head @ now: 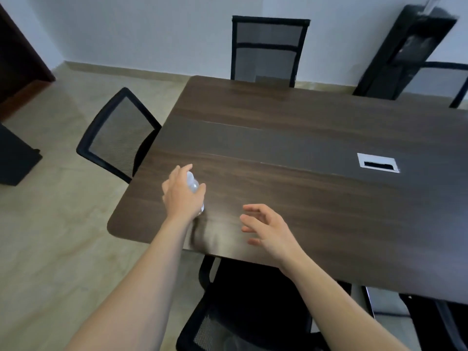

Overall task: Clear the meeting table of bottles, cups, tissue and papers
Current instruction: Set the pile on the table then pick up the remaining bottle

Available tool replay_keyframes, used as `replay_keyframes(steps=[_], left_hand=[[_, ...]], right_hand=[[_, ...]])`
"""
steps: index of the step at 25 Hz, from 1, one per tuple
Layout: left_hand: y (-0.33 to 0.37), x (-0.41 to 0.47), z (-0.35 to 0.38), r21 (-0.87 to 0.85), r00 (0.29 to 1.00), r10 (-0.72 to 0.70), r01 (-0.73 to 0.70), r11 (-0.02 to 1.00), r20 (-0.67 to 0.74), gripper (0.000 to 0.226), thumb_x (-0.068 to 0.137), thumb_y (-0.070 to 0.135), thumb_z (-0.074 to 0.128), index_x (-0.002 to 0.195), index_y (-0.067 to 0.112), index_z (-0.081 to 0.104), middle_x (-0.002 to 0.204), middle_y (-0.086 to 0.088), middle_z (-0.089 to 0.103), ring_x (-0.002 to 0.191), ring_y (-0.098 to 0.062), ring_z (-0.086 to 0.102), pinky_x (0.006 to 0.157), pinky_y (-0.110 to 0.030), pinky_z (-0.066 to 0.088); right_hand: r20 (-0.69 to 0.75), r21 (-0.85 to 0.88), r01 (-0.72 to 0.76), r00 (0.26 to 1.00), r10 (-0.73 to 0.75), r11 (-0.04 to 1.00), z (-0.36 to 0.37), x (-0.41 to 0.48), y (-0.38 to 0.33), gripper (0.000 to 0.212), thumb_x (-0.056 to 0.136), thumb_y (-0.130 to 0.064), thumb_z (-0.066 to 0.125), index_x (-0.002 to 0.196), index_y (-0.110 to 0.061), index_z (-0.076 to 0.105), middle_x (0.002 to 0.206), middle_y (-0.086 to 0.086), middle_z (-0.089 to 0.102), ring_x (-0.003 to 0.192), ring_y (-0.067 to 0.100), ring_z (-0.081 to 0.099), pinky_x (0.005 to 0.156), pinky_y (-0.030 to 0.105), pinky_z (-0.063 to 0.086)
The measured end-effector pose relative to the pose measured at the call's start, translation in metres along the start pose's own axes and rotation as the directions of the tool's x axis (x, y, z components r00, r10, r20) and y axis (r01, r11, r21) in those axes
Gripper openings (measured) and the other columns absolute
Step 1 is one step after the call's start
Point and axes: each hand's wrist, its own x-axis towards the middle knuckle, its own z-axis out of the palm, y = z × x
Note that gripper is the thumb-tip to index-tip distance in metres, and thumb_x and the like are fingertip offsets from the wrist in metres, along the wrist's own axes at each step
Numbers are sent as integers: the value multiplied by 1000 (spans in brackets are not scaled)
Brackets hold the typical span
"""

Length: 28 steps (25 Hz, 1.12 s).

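My left hand (181, 195) grips a clear plastic bottle (193, 184) standing near the near-left corner of the dark wooden meeting table (291, 138). Fingers and thumb wrap round the bottle's body, so only its upper part and a bit of its base show. To the right, my right hand (266, 228) hovers just above the tabletop with fingers spread and relaxed, holding nothing. No cups, tissue or papers show on the visible tabletop.
A white cable port (377, 162) sits in the table's dark centre strip. Black mesh chairs stand at the left end (119, 133), the far side (268, 49) and below me (248, 307). A black stand (405, 51) leans at the back right.
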Motion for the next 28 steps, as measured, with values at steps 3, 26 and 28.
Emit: replay_keyframes(steps=[3,26,28], left_hand=[[-4,12,17,-47,999,8,-10,999,-42,49,95,23,70,142,32,60,158,3,50,140,-35,43,113,-47,41],[307,-386,132,-590,761,516,-222,776,393,31,78,17,94,104,25,79,95,4,82,90,-12,75,78,-20,57],[342,-435,156,-636,723,516,-138,759,459,29,81,15,91,107,19,79,95,-2,82,87,-20,78,73,-25,59]], right_hand=[[-65,25,-14,998,15,1000,-12,2,8,21,99,-30,68,120,-31,68,119,-5,71,110,19,72,84,33,58],[-356,244,169,932,-74,955,-341,-252,133,55,81,-47,84,130,-32,64,125,-5,74,116,11,71,98,34,55],[-370,258,199,924,-93,946,-378,-294,152,54,77,-54,82,124,-35,67,116,-4,79,107,14,76,100,46,59]])
